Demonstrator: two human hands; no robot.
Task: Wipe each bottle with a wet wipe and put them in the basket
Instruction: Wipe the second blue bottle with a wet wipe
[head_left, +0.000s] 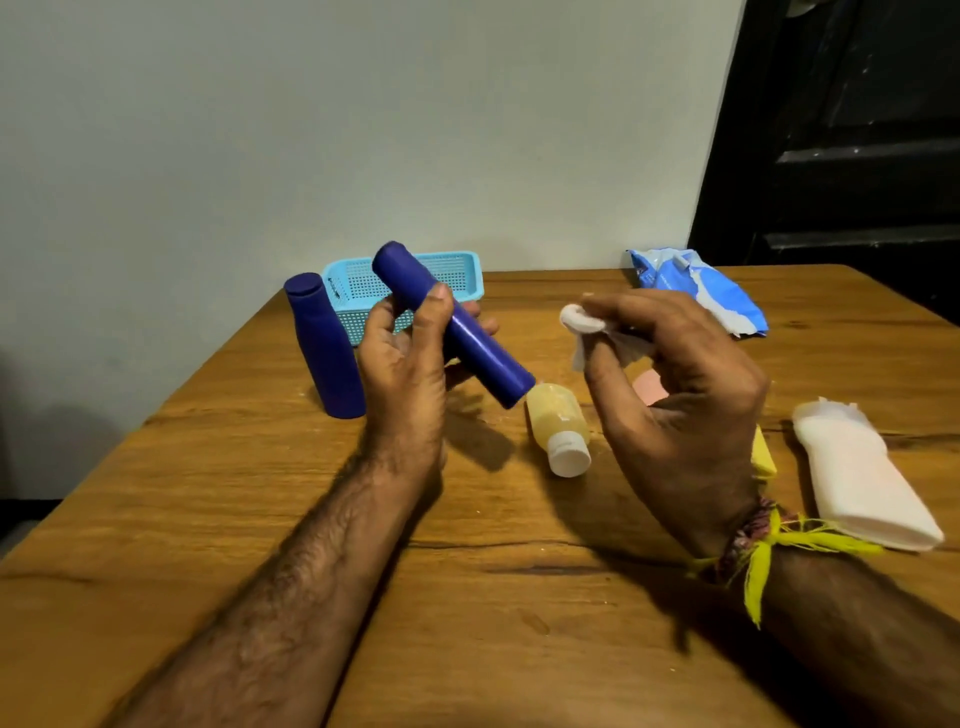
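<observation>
Both arms reach out over the wooden table (519, 597). My left hand (410, 358) grips the blue tube bottle (483, 348) in the air, tilted. My right hand (675, 395) pinches the wet wipe (582, 319), just beside it. Wet fingers could let it slip onto the little yellow bottle (558, 421). The blue basket (467, 270) waits behind.

My right hand (675, 410) hides most of a pink object (649, 387) and a yellow object (764, 457) on the wooden table (156, 493), so I cannot identify either.
</observation>
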